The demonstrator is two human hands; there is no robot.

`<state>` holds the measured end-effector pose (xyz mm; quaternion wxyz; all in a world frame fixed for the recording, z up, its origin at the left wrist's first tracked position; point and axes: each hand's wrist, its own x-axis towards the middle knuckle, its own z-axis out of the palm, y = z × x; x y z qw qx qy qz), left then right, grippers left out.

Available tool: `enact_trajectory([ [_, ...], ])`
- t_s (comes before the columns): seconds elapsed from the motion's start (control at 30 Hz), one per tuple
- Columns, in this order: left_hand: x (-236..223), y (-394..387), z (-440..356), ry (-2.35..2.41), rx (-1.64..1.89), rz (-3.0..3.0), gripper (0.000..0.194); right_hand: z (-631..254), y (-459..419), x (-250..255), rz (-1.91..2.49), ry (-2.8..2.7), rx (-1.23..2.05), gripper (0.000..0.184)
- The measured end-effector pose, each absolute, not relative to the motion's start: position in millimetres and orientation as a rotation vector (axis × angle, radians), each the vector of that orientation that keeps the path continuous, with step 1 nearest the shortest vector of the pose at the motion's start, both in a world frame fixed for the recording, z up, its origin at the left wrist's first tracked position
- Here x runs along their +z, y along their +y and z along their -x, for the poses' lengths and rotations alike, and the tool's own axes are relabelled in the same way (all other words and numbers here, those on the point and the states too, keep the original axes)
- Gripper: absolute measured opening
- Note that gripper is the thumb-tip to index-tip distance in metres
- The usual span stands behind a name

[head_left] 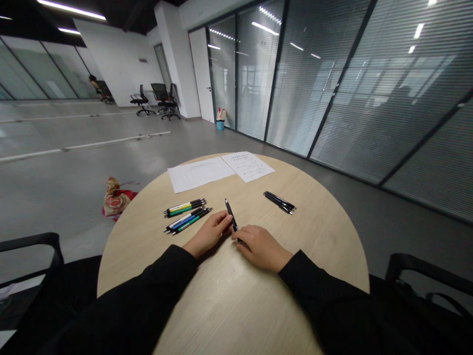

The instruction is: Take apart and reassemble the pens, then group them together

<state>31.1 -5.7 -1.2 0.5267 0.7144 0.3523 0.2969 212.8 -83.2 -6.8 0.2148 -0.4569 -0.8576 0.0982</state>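
A black pen (229, 209) is held between my two hands above the round table, its tip end pointing away from me. My left hand (213, 230) pinches the pen near its middle with thumb and fingers. At the near end, my right hand (259, 244) has its fingers closed round the pen, and they partly hide it. Left of my hands lie several pens with coloured barrels: one group (185, 207) with yellow and green, another group (187, 221) with white, blue and green. Over on the right lies a small bunch of black pens (280, 202).
Two printed sheets, a left one (199, 173) and a right one (248, 166), lie at the far side of the wooden table (318, 236). Chair armrests flank me, left (33, 240) and right (428, 268). A patterned bag (116, 198) sits beyond the table's left edge.
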Motion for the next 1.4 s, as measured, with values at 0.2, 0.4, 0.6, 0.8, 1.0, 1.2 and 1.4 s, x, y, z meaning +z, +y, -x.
enact_trajectory([
  [0.2, -3.8, -4.3, -31.5, 0.847, 0.686, -1.746, 0.044, -213.5, -82.8, -4.9, 1.298, -2.349, 0.266, 0.019],
  [0.4, -1.8, -5.8, -32.3, 0.867, 0.674, -1.732, 0.042, -215.4, -79.4, -8.5, 1.416, -2.323, 0.155, 0.012],
  [0.6, 0.3, -8.2, -32.2, 0.858, 0.637, -1.73, 0.042, -223.8, -74.5, -11.2, 1.572, -2.276, 0.108, 0.021],
  [0.8, -3.6, -6.8, -31.6, 0.852, 0.622, -1.731, 0.04, -237.8, -65.4, -7.0, 1.844, -2.138, -0.04, 0.027],
  [1.0, -3.2, -7.7, -31.3, 0.859, 0.611, -1.715, 0.039, -265.2, -53.0, -7.7, 2.075, -1.993, -0.182, 0.024],
  [1.2, -4.6, -6.0, -30.5, 0.861, 0.601, -1.732, 0.039, -282.5, -47.4, -11.7, 2.207, -1.904, -0.138, 0.021],
  [1.4, -5.9, -5.1, -30.1, 0.864, 0.587, -1.745, 0.039, -291.7, -45.3, -14.3, 2.209, -1.866, -0.139, 0.025],
])
